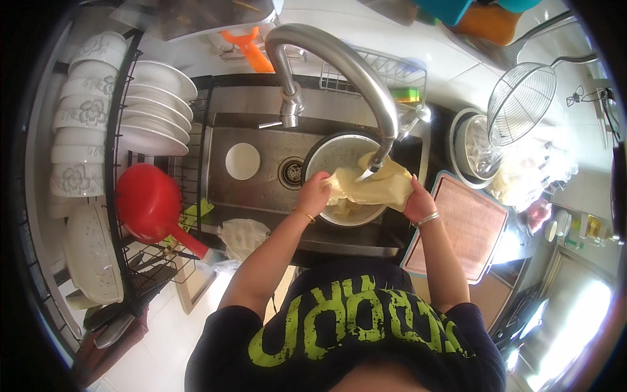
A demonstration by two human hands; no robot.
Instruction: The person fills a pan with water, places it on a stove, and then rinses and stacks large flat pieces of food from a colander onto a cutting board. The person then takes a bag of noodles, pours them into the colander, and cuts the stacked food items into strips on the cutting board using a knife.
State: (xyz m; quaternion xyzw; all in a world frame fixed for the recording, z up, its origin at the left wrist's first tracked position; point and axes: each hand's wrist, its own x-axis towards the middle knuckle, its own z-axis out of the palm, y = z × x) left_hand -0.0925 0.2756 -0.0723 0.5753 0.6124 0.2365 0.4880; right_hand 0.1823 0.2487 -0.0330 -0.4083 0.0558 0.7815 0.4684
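A thin, floppy pale yellow sheet (377, 190) is stretched between my two hands under the faucet (387, 108); its exact material cannot be told. My left hand (315, 192) pinches one end, and my right hand (420, 198) grips the other. Water runs from the spout onto the sheet. Below it, a round metal pot (325, 154) stands in the stainless steel sink (250, 196), with more pale yellow pieces (345, 211) in it. A white round dish (243, 161) lies left of the drain (292, 172).
Left stands a black dish rack (120, 122) with plates (156, 112), bowls (83, 110) and a red ladle-shaped scoop (149, 203). A cloth (243, 237) lies on the sink's front edge. Right are a cutting board (460, 220), stacked bowls (463, 147) and a hanging wire strainer (523, 104).
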